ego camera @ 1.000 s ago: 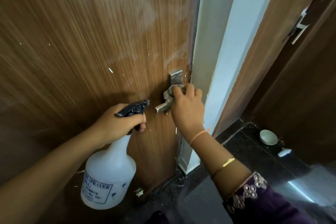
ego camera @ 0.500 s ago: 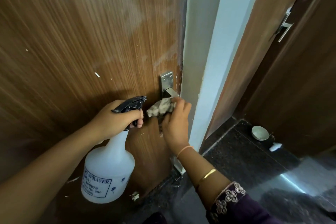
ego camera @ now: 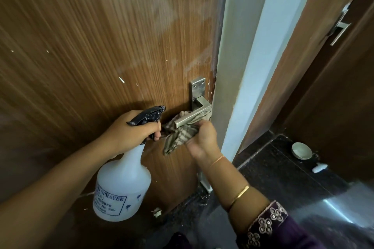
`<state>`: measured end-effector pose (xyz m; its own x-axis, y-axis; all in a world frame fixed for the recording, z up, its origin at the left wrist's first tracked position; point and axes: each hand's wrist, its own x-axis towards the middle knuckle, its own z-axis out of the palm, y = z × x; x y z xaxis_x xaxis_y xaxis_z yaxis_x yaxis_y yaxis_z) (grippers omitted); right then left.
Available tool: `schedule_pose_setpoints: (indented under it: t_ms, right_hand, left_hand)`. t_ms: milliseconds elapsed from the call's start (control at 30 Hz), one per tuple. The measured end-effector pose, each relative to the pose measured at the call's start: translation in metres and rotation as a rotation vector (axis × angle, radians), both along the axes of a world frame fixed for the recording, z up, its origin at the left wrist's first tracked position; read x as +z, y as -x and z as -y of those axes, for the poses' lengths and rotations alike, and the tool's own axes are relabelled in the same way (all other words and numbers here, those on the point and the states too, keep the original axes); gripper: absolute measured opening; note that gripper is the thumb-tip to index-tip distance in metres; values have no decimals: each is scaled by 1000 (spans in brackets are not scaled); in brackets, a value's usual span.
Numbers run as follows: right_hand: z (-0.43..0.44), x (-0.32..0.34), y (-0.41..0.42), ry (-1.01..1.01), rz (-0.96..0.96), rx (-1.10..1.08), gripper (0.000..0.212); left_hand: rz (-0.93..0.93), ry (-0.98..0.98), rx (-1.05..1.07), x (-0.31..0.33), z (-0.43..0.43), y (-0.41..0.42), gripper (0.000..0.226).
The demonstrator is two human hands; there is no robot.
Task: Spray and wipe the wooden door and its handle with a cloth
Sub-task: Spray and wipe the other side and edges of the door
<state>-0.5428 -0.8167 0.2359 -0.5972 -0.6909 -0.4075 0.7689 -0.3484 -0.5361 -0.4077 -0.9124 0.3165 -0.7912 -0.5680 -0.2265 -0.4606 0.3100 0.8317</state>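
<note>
Steel handle [ego camera: 193, 116] on the wood door [ego camera: 101, 46] gets a rub from below: the right hand [ego camera: 202, 137] pinches a striped cloth [ego camera: 179, 133] up against the lever's underside. The left hand [ego camera: 129, 129] stays wrapped around the sprayer [ego camera: 123, 184], nozzle toward the door, likely kept ready. The pale frame [ego camera: 238, 66] crowds the lever's inner end; a bowl [ego camera: 302, 150] sits on the floor [ego camera: 283, 178].

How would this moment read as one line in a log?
step: wiping handle | right hand: cloth under lever | left hand: holds sprayer | door: streaky
</note>
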Motion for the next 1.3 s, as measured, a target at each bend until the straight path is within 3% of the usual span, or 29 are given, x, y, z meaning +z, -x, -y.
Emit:
schedule_pose_setpoints:
  t_ms: [300,433,567,667,900,1067,1200,1300]
  right_hand:
    - [-36,-10,-6,-167,-507,228,28]
    - [-42,7,36,-174,-477,-117,27]
    - [-30,13,54,-425,-760,-312,22]
    - [-20,5,27,-486,-956,-243,23]
    - [-26,-6,2,-559,-1164,-285,35]
    - [-34,-16,-21,-463,-1470,-35,43]
    - [-46,-10,1,-343,-1451,64,42]
    - [-55,-5,17,-293,-1166,94,30]
  left_hand:
    - [-5,44,-27,-3,-4,-3,32]
    - [-10,52,-28,-6,-4,-5,19]
    - [-32,52,-47,-8,-11,-2,14]
    - [-49,55,-48,-8,-16,1,16]
    - [-35,70,-73,-5,-23,6,21]
    - [-49,93,-49,-6,-31,10,24]
    - [-68,73,-50,-2,-36,12,37]
    - [-112,38,-47,-3,-42,12,37]
